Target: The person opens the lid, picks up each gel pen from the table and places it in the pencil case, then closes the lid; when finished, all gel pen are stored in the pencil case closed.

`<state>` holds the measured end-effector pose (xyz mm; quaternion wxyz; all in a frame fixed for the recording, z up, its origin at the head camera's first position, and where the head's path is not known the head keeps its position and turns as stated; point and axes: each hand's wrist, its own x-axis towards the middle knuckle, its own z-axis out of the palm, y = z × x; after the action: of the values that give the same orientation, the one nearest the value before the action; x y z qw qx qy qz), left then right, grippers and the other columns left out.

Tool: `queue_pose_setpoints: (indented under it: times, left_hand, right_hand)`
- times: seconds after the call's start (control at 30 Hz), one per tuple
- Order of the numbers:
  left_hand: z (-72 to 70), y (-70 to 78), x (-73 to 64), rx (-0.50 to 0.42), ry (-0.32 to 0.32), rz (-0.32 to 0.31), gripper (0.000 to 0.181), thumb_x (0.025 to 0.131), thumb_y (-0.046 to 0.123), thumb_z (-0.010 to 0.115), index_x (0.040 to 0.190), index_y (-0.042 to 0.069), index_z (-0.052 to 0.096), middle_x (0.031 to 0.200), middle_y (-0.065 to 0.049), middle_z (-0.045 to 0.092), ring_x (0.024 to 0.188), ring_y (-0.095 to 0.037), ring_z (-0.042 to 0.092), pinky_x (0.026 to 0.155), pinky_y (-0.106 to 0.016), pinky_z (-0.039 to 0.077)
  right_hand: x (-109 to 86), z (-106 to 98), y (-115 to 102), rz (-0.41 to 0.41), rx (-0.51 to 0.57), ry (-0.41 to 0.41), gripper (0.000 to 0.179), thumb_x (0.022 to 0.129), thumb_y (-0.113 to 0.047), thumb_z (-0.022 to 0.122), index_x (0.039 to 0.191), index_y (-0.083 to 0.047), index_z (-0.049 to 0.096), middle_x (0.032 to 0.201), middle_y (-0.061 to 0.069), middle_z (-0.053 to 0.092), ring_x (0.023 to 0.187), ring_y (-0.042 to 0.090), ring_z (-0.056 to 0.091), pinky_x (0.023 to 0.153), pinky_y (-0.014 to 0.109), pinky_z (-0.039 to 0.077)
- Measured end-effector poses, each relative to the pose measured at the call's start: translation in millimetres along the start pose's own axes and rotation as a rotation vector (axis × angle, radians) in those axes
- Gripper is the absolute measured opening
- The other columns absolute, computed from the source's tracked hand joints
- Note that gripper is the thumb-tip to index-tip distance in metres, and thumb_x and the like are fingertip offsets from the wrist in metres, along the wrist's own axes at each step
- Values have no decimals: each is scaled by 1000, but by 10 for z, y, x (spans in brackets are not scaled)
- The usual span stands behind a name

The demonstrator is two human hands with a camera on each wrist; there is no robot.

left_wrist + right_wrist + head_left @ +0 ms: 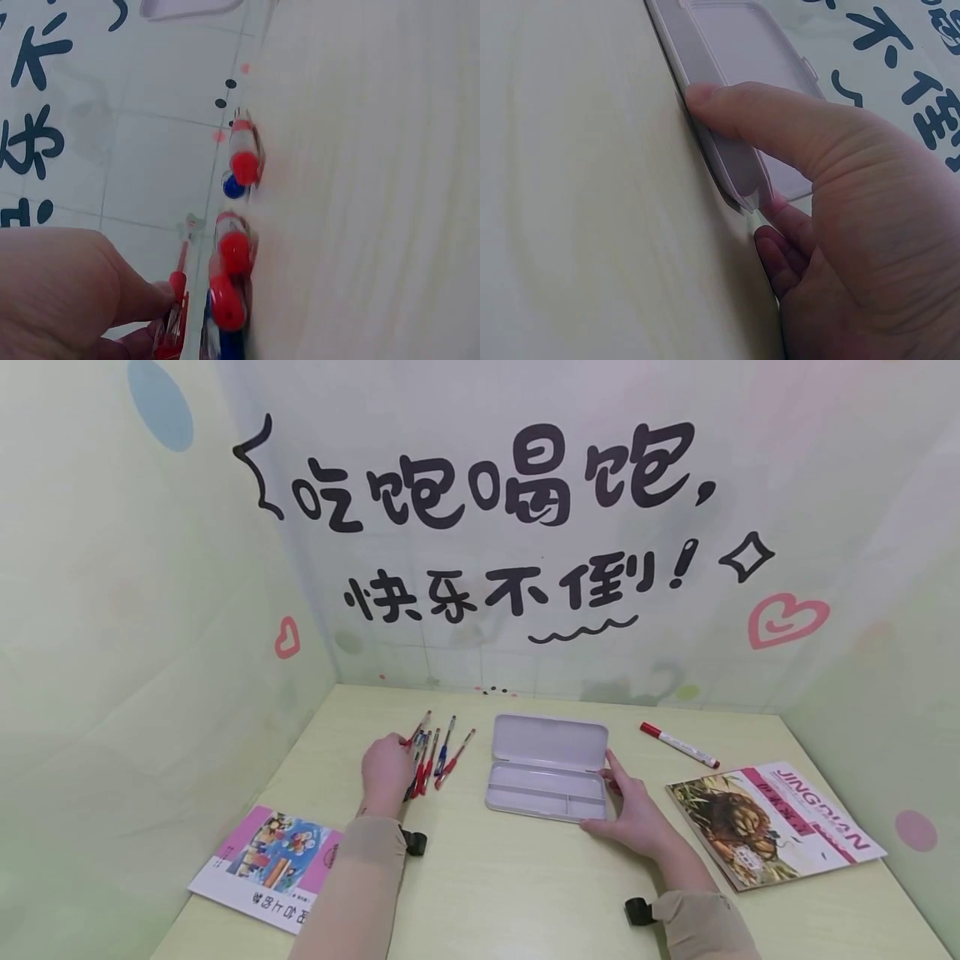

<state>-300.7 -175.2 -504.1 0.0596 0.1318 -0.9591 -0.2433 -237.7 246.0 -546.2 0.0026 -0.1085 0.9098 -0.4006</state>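
An open pale lilac pencil case [548, 768] lies on the table with its lid raised at the back; its compartments look bare. My right hand [633, 818] grips the case at its right end, thumb [739, 105] on the front rim and fingers round the side. To the left, my left hand [386, 774] pinches a red pen [177, 289] between thumb and fingers, its tip pointing up. Right beside that hand lie several red pens [454, 760] and a blue pen [446, 745], close together. Part of the bunch is hidden behind the left hand.
A red-capped marker [678, 745] lies at the back right. In front of it is a book with a lion on its cover [772, 827]. Another book [258, 864] lies at the front left, partly under the left forearm. Printed cloth walls [480, 660] stand round the table.
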Motion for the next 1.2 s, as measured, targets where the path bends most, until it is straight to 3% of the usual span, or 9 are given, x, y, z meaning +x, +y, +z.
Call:
queue_pose_setpoints:
  times: [0.27, 0.57, 0.77, 0.87, 1.03, 1.2]
  left_hand:
    - [138, 416, -161, -101, 77, 213, 22, 108, 14, 68, 126, 10, 78, 116, -13, 78, 107, -34, 73, 94, -51, 60]
    - [199, 719, -350, -155, 73, 375, 21, 107, 14, 71, 126, 14, 78, 116, -7, 78, 111, -30, 71, 100, -50, 59]
    - [321, 850, -452, -169, -37, 468, 22, 106, 13, 71, 127, 17, 78, 119, -4, 77, 112, -26, 69, 102, -47, 59]
    - [401, 895, -505, -139, -100, 522, 21, 106, 15, 71, 125, 19, 79, 122, -2, 78, 116, -25, 70, 105, -46, 59]
    - [517, 936, -569, -69, -153, 656, 15, 105, 15, 72, 116, 19, 81, 118, 0, 80, 108, -22, 69, 98, -41, 58]
    - [591, 956, -644, -38, -220, 680, 15, 105, 18, 73, 117, 20, 81, 117, 1, 78, 112, -21, 69, 102, -41, 59]
  right_hand:
    - [-7, -10, -20, -8, 1, 11, 136, 79, -37, 100, 176, -4, 10, 161, 20, 56, 147, 47, 50, 127, 71, 35]
    - [5, -25, -25, -17, 7, 2, 137, 79, -35, 100, 176, -2, 10, 158, 21, 58, 147, 48, 52, 128, 69, 36]
    - [13, -29, -32, -12, 8, -3, 137, 79, -36, 100, 176, -2, 9, 159, 21, 58, 148, 48, 52, 128, 70, 36]
    - [13, -25, -26, -6, 1, -1, 137, 79, -37, 100, 176, -3, 9, 160, 20, 57, 148, 47, 51, 128, 70, 36]
    - [18, -15, -8, 0, -2, 3, 137, 79, -37, 100, 176, -4, 10, 159, 19, 58, 147, 46, 51, 128, 69, 35]
    - [17, -4, -16, -3, 9, 2, 136, 79, -36, 99, 176, -3, 10, 158, 21, 58, 147, 48, 51, 128, 70, 34]
